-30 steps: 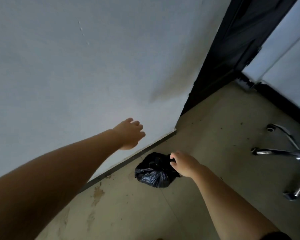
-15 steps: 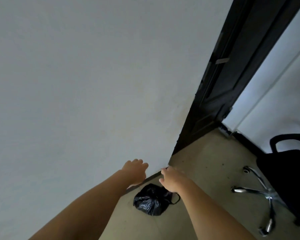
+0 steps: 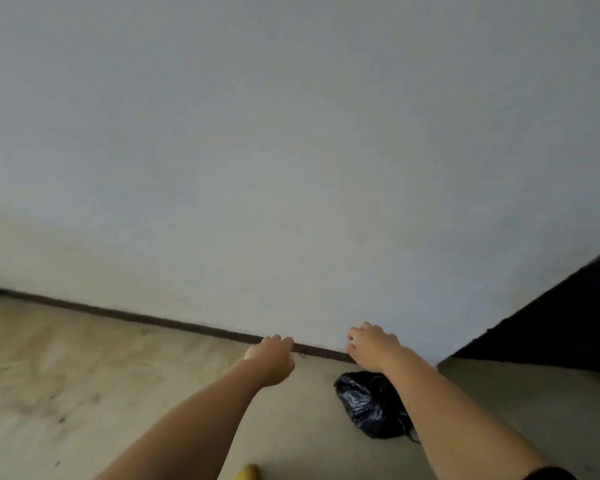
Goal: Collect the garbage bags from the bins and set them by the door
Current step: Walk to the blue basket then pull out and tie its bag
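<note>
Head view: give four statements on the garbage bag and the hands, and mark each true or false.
1. The black garbage bag lies on the floor near the wall. True.
2. The right hand grips the bag. False: it holds nothing, fingers relaxed above the bag.
3. The left hand holds nothing. True.
4. The bag hangs from the dark door. False: it lies on the floor, left of the door.

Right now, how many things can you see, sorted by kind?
Black garbage bag on the floor: 1
Bare hands, left hand and right hand, neither holding anything: 2
Yellow thing at the bottom edge, too cut off to name: 1
Total: 4
</note>
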